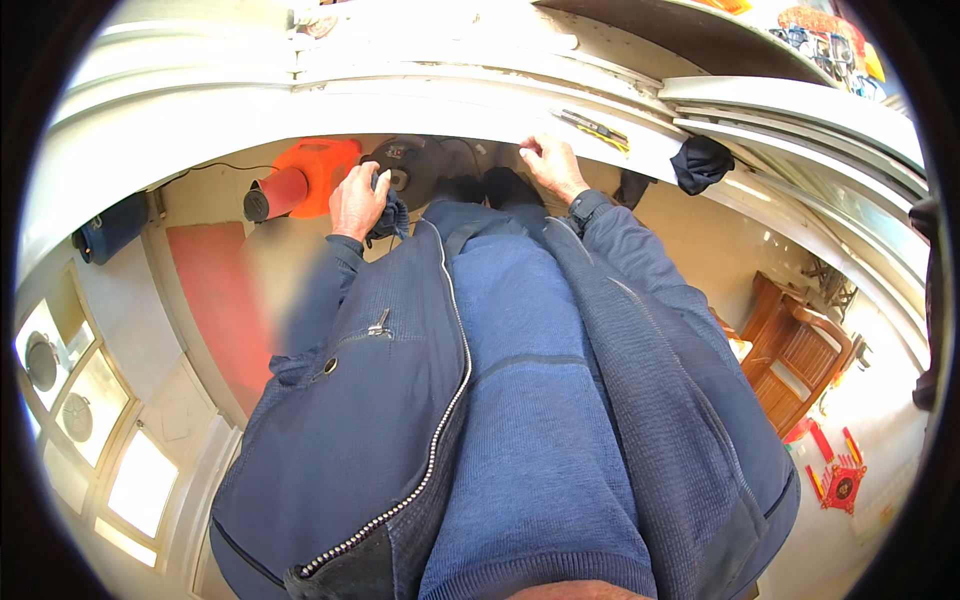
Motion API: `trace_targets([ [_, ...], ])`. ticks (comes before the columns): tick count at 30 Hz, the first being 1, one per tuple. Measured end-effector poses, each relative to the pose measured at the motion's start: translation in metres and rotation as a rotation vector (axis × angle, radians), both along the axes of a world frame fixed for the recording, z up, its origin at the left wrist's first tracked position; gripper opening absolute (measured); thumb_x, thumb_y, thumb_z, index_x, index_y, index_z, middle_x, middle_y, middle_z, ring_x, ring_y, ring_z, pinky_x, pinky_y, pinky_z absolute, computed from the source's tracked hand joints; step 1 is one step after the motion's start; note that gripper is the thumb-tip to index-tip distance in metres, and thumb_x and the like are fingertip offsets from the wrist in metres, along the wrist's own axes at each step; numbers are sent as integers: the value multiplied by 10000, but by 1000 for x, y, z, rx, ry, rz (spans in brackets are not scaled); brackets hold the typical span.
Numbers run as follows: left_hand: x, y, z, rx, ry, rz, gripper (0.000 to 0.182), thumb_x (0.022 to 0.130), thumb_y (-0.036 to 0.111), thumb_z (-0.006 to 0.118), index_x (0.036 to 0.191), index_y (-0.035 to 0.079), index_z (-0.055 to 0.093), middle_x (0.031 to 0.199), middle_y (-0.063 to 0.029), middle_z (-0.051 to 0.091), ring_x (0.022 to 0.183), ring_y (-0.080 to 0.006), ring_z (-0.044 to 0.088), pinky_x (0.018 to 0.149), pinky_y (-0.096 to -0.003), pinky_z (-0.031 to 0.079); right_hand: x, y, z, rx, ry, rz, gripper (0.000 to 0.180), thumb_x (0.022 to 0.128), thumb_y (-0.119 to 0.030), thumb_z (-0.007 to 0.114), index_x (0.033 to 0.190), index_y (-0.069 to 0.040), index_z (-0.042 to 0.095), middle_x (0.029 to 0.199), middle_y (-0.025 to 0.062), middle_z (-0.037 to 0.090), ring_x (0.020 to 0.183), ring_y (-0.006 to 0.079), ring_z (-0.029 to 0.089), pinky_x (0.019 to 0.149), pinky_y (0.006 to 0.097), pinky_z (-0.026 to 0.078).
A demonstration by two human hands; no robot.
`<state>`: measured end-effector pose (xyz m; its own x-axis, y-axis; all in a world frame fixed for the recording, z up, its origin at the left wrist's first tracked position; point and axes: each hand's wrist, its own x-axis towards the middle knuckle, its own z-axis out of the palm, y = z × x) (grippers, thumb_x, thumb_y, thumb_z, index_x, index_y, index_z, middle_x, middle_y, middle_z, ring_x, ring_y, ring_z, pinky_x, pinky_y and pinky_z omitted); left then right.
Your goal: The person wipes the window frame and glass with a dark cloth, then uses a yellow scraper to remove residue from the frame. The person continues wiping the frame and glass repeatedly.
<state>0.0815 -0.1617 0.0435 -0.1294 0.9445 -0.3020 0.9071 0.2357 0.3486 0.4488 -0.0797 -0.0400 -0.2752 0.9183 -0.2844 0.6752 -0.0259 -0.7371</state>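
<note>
My left hand (360, 202) is closed around a bunched dark cloth (391, 217), which hangs below the fingers at the front of my open dark blue jacket (352, 420). My right hand (556, 166) is at the edge of a white window sill (465, 109), its fingers curled and the thumb near the index finger. Whether something small sits between those fingertips is hidden. On the sill just right of that hand lie a grey utility knife (589, 122) and a yellow-and-black tool (611, 139), side by side. Farther right, a crumpled black cloth (701, 165) drapes over the sill's edge.
Below the sill are an orange plastic container (343, 176), a red cylindrical vessel (281, 193) and a dark round object (405, 161). A dark blue cylinder (116, 227) is at far left. Sliding window frames (795, 135) run along the right. A wooden chair (795, 352) stands behind right.
</note>
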Motion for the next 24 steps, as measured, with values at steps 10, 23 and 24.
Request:
trace_targets([
  [10, 3, -17, -15, 22, -39, -21, 363, 992, 407, 625, 1141, 84, 696, 1083, -178, 736, 1023, -405, 696, 862, -501, 554, 53, -49, 18, -167, -80, -42, 201, 943, -210, 651, 1035, -55, 740, 994, 182, 754, 980, 376, 718, 875, 456, 562],
  [23, -42, -32, -16, 16, -77, -60, 356, 1008, 393, 622, 1087, 56, 708, 1053, -212, 747, 994, -423, 701, 857, -486, 546, 75, -206, 1, -256, -108, -337, 187, 901, -216, 678, 983, -69, 761, 952, 188, 760, 936, 369, 737, 855, 457, 577],
  [24, -41, -31, -16, 21, -75, -74, 360, 1009, 391, 618, 1075, 49, 710, 1035, -218, 748, 985, -429, 702, 849, -489, 545, 79, -214, -2, -277, -115, -364, 185, 898, -213, 677, 978, -69, 763, 954, 187, 762, 941, 371, 736, 859, 457, 576],
])
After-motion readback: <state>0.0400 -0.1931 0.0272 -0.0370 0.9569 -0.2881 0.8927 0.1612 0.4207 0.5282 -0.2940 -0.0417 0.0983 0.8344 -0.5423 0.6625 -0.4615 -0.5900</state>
